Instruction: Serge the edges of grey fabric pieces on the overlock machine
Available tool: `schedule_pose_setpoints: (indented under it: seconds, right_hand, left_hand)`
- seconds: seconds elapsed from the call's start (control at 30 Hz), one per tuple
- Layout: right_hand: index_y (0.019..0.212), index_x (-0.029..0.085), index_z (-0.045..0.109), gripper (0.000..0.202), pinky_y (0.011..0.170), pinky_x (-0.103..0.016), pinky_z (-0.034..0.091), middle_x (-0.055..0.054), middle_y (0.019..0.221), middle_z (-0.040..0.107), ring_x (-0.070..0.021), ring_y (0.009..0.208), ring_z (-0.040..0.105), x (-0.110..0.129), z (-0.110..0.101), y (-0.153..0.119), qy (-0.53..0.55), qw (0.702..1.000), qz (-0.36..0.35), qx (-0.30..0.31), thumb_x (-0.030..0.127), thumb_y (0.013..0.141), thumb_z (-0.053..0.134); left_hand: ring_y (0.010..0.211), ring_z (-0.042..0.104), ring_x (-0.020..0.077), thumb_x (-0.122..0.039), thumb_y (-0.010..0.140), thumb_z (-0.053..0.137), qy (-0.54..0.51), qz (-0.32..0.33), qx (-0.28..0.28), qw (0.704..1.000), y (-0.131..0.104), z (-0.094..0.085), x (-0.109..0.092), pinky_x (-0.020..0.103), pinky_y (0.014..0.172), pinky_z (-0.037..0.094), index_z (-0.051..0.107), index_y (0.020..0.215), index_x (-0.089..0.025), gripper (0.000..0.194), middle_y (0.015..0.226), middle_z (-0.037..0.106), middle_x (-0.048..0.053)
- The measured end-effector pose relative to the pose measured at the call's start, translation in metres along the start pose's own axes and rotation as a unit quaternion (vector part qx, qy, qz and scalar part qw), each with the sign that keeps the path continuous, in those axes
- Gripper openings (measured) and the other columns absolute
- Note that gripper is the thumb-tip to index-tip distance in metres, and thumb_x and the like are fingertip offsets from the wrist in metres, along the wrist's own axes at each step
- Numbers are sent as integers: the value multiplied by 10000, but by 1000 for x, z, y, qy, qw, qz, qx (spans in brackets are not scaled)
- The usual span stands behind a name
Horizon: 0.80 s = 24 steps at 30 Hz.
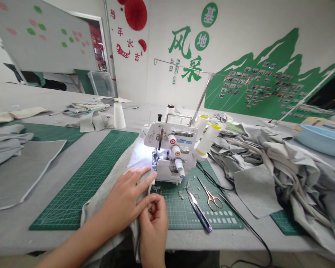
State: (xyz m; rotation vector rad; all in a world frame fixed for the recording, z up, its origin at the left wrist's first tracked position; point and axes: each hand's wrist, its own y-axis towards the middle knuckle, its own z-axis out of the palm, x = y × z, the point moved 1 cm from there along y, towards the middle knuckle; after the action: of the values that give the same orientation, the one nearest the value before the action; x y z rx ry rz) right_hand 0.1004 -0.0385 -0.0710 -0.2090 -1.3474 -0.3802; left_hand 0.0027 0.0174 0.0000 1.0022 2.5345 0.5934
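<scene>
A white overlock sewing machine stands on a green cutting mat, its lamp lighting the needle area. Grey fabric runs from under the presser foot toward me and hangs over the table's front edge. My left hand lies flat on this fabric with fingers stretched toward the foot, just left of the machine's front. Below it, my right hand pinches the fabric's right edge between thumb and curled fingers. The pinched part is mostly hidden by the fingers.
Small scissors and purple-handled thread snips lie right of my hands, beside black cables. Grey cloth pieces heap up at the right, near a blue basin. A white thread cone stands behind the mat.
</scene>
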Motion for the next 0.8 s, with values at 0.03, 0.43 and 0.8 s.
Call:
schedule_pose_setpoints:
  seconds: [0.03,0.43,0.8]
  right_hand:
    - [872,207,586,101,551,-212,409,45,700,530,-124,605,480,0,-2,1,-33,999,-10,-5,304,861,615]
    - [915,225,653,252,584,-228,426,3,722,665,-155,614,590,4,-17,-2,-161,981,-103,34,327,1000,438]
    - [774,207,575,315,548,-221,368,39,638,521,-130,577,463,5,-19,-2,-128,991,-27,-20,463,955,541]
  left_hand:
    - [1286,510,322,-428,977,537,2,-1,-1,1000,1,1,1,510,1060,447,566,1392,-231,460,1411,555,126]
    - [1299,504,288,-377,926,613,-1,-51,-53,997,-48,-13,-16,442,1065,466,443,1462,-307,566,1427,519,83]
    - [1020,672,227,-157,838,492,22,-111,-17,993,-145,18,41,328,885,566,644,1273,-393,517,1145,684,20]
